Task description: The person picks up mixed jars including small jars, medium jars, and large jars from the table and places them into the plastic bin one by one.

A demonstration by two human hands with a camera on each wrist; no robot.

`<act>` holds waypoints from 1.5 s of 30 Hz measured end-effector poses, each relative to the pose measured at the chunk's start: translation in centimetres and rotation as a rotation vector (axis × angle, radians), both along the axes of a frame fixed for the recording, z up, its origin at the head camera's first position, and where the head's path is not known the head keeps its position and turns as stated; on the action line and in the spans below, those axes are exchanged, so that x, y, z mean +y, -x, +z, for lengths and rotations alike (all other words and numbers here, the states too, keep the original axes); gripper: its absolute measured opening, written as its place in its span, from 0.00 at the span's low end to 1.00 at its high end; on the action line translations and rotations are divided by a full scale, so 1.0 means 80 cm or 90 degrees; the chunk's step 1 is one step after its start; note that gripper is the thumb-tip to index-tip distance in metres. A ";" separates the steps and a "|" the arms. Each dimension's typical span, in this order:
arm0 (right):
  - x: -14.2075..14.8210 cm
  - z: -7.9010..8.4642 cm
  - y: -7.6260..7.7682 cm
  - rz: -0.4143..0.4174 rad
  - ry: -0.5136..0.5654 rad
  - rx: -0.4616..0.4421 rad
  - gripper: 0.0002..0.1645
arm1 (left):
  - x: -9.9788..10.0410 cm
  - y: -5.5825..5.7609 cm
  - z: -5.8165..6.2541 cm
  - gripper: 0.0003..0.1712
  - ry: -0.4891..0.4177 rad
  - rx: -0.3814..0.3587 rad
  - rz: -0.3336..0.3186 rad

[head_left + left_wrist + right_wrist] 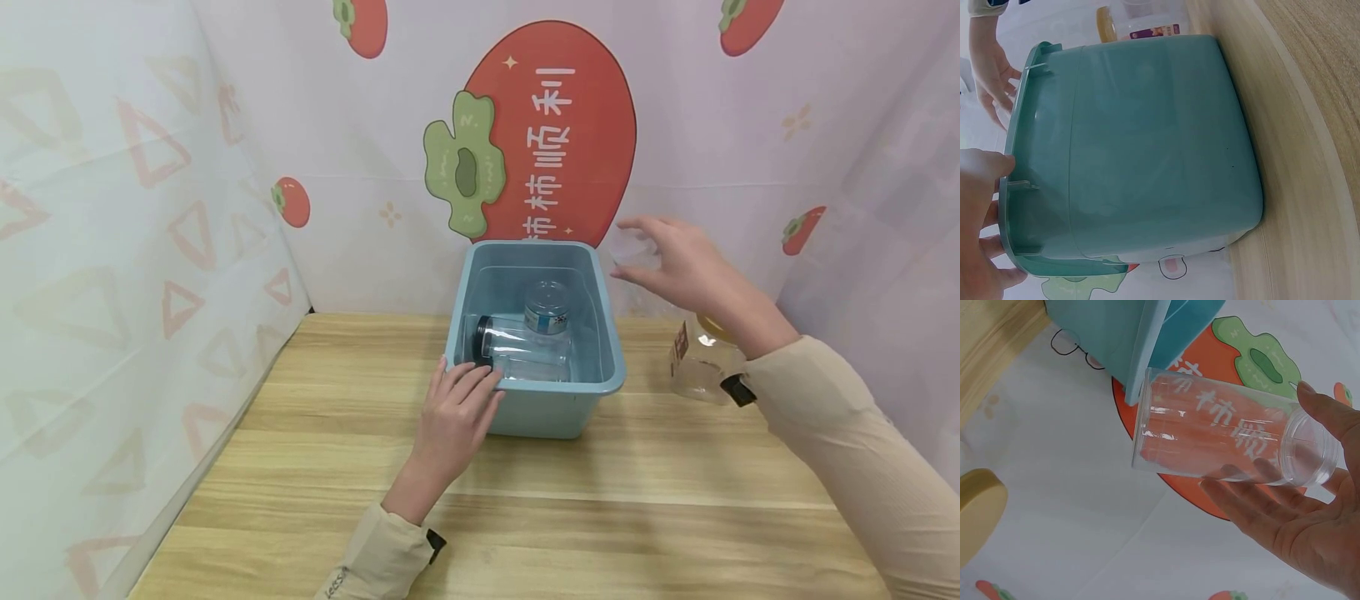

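My left hand [457, 408] holds the near left corner of a light blue plastic bin [540, 417], thumb outside the rim and fingertips over it. My right hand [686, 267] is raised beside the bin's far right corner. In the right wrist view, its thumb and fingers hold a clear, lidless plastic jar [1216, 431] by the neck end, tilted with its base toward the bin. From the head camera that jar barely shows. Inside the bin lie a clear jar with a black lid [517, 340] and a clear jar with a blue label [547, 307].
On the wooden table [300, 467], right of the bin, stands a clear jar with a yellow lid [701, 367], partly behind my right forearm. A printed curtain [360, 250] hangs close behind the bin, and a white one [112, 292] borders the left side.
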State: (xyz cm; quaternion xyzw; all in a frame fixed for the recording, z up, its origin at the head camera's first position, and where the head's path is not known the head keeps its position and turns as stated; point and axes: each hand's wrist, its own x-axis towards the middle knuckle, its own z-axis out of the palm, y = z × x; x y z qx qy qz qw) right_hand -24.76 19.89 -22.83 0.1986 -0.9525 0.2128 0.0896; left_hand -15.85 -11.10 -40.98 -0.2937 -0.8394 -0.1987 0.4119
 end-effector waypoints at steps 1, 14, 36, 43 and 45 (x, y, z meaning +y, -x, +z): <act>-0.001 0.000 0.001 0.000 0.000 0.000 0.41 | 0.000 0.000 0.000 0.17 0.000 0.000 -0.001; -0.014 0.006 0.007 0.001 -0.002 -0.018 0.40 | 0.000 0.001 -0.001 0.16 -0.001 -0.010 -0.003; -0.041 0.004 0.017 0.016 -0.005 -0.038 0.39 | 0.001 0.002 0.000 0.17 -0.005 0.003 -0.005; -0.049 0.003 0.019 0.020 0.001 -0.048 0.39 | 0.001 0.002 -0.002 0.17 -0.009 0.001 -0.007; -0.052 0.003 0.020 0.022 0.000 -0.051 0.39 | 0.001 0.003 -0.003 0.17 -0.010 -0.001 -0.007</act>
